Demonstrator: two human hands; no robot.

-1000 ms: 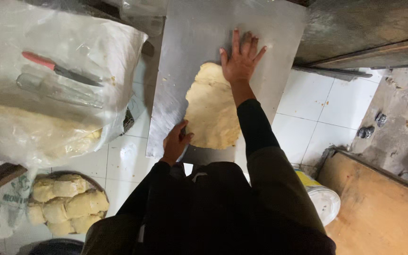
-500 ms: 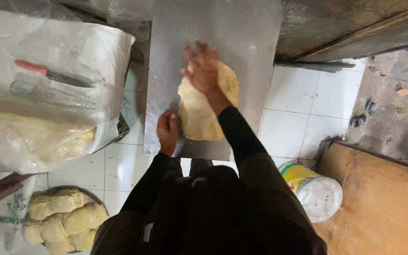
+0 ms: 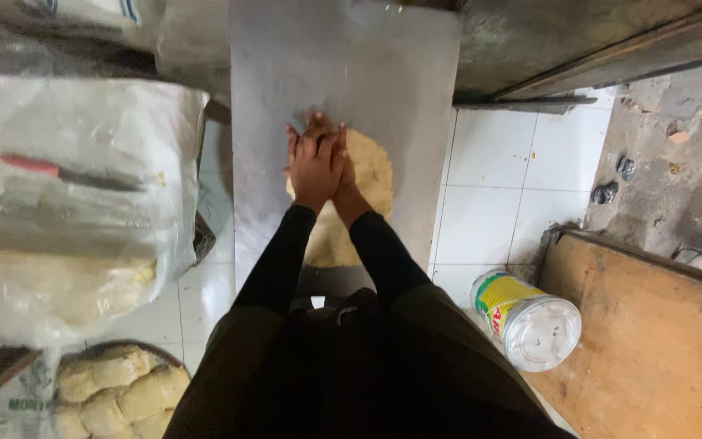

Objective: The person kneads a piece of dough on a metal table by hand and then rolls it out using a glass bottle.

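Fingers point(image 3: 318, 134) flat, gripping nothing; left hand point(image 3: 312, 162) stacked on right hand point(image 3: 343, 175), pressing dough point(image 3: 371, 175).

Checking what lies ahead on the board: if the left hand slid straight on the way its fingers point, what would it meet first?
Bare metal board, as far as the picture shows. The left hand lies pressed over the right hand on the dough, fingers pointing up the board; nothing else seems to lie before its far edge.

dough sheet point(image 3: 365, 189) on metal board point(image 3: 343, 73) | both hands point(image 3: 318, 158) stacked on dough | tin can point(image 3: 526, 319) right (lying on its side) | dough balls point(image 3: 115, 394) lower left
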